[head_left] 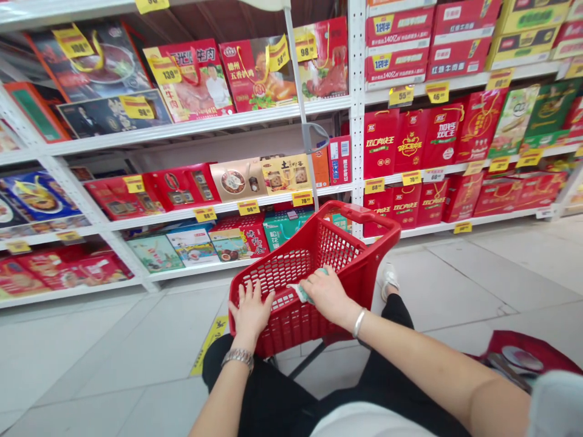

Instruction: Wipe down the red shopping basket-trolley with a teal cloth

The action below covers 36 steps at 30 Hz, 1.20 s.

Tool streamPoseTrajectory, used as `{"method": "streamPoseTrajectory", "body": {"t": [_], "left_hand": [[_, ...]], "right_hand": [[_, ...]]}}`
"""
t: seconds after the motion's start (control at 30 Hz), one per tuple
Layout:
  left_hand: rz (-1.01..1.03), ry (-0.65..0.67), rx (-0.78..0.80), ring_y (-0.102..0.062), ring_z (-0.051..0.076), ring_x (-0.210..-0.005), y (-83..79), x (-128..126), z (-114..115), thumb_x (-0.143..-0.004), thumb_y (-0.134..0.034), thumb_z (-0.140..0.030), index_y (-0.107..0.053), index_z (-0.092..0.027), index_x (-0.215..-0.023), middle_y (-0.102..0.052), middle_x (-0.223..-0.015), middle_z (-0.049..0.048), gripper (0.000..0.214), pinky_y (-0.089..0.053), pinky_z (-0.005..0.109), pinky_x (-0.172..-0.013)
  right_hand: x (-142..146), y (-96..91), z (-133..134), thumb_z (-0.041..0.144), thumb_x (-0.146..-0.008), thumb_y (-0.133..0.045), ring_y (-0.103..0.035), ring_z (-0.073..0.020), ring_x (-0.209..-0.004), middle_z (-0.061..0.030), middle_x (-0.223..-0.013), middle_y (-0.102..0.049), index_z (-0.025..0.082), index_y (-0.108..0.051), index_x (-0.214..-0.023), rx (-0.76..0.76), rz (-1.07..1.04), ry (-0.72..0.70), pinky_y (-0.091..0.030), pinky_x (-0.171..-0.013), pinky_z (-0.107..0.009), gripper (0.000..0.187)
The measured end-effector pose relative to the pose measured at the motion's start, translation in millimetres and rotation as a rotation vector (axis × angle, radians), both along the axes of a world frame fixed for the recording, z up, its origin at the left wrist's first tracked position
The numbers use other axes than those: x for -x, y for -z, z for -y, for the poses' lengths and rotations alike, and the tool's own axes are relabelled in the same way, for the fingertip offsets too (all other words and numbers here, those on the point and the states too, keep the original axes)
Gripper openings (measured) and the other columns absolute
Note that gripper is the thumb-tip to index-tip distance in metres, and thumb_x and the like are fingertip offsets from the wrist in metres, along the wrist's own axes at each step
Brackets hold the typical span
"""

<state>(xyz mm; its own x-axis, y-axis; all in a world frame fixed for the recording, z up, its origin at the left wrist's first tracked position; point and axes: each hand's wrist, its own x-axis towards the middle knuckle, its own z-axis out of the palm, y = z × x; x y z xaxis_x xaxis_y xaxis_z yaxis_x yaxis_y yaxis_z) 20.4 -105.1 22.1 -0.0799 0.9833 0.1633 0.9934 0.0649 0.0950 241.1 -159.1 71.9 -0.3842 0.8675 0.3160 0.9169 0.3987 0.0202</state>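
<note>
from where i stand, with the red cart [296,325] as the clock, the cloth [299,293] sits at six on the near rim [282,301], bunched in the curled fingers of the right hand [328,296]. the left hand [252,311] rests at eight, fingers loosely spread, clasping nothing. i'd judge the rubbing is under way there; how much is finished i can't tell. the handle [364,213], between one and two, has neither hand on it. toward eleven, a chicken box [248,79] reads 德州五香扒鸡; at one, red boxes [380,142] say 双汇肉块王, over a price tag [374,186] of 68.
</note>
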Motion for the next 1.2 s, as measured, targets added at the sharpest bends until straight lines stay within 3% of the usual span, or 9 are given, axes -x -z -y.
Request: {"method": "streamPoseTrajectory", "body": {"t": [0.33,0.57,0.73,0.93,1.07,1.2], "left_hand": [[0.022,0.014,0.015,-0.020,0.033,-0.155,-2.6,-3.6,-17.8,-0.096,-0.033,-0.053,-0.042,-0.021,-0.153,-0.031,-0.165,0.0113,0.066,-0.022,0.063,-0.121],[0.048,0.018,0.025,-0.020,0.036,-0.155,-0.3,-1.6,-33.1,-0.095,-0.034,-0.054,-0.042,-0.019,-0.153,-0.033,-0.164,0.0131,0.068,-0.020,0.067,-0.120],[0.063,0.022,0.010,-0.021,0.036,-0.154,3.0,3.4,-40.1,-0.095,-0.033,-0.056,-0.042,-0.020,-0.153,-0.035,-0.163,0.0130,0.069,-0.020,0.066,-0.120],[0.050,0.013,-0.036,-0.022,0.033,-0.154,-1.9,16.5,-48.1,-0.095,-0.034,-0.047,-0.049,-0.026,-0.149,-0.041,-0.161,0.0089,0.060,-0.018,0.066,-0.121],[0.030,-0.059,-0.086,-0.021,0.037,-0.154,-16.3,25.8,-50.9,-0.096,-0.029,-0.043,-0.048,-0.021,-0.149,-0.039,-0.161,0.0134,0.061,-0.012,0.074,-0.118],[0.066,-0.062,-0.123,-0.017,0.038,-0.155,-28.5,3.6,-51.0,-0.097,-0.030,-0.048,-0.040,-0.013,-0.154,-0.034,-0.163,0.0176,0.067,-0.013,0.070,-0.121]], "right_hand": [[-96.7,-34.2,-10.7,0.012,-0.097,-0.048,-0.061,-0.0226,-0.106,-0.0078,-0.107,-0.075,0.022,-0.072,-0.108,-0.074,0.053,0.242,-0.027,-0.101,-0.041,0.028],[-154.4,-55.0,-31.7,0.015,-0.094,-0.048,-0.061,-0.0245,-0.100,-0.0111,-0.105,-0.075,0.021,-0.072,-0.110,-0.138,0.050,0.424,-0.032,-0.088,-0.039,0.029],[-190.9,-68.5,-43.9,0.012,-0.091,-0.046,-0.061,-0.0229,-0.087,-0.0109,-0.091,-0.075,0.019,-0.074,-0.104,-0.139,0.066,0.511,-0.033,-0.074,-0.035,0.032],[-189.2,-70.8,-37.3,0.012,-0.087,-0.052,-0.062,-0.0234,-0.099,-0.0079,-0.103,-0.076,0.024,-0.074,-0.110,-0.150,0.093,0.412,-0.035,-0.079,-0.033,0.034],[-177.7,-67.0,-23.6,0.007,-0.084,-0.052,-0.063,-0.0230,-0.101,-0.0076,-0.105,-0.076,0.024,-0.074,-0.114,-0.151,0.063,0.340,-0.037,-0.086,-0.032,0.041],[-171.0,-66.6,-9.5,0.006,-0.080,-0.053,-0.063,-0.0240,-0.104,-0.0079,-0.110,-0.075,0.023,-0.073,-0.117,-0.140,0.026,0.306,-0.038,-0.087,-0.033,0.045]]}}
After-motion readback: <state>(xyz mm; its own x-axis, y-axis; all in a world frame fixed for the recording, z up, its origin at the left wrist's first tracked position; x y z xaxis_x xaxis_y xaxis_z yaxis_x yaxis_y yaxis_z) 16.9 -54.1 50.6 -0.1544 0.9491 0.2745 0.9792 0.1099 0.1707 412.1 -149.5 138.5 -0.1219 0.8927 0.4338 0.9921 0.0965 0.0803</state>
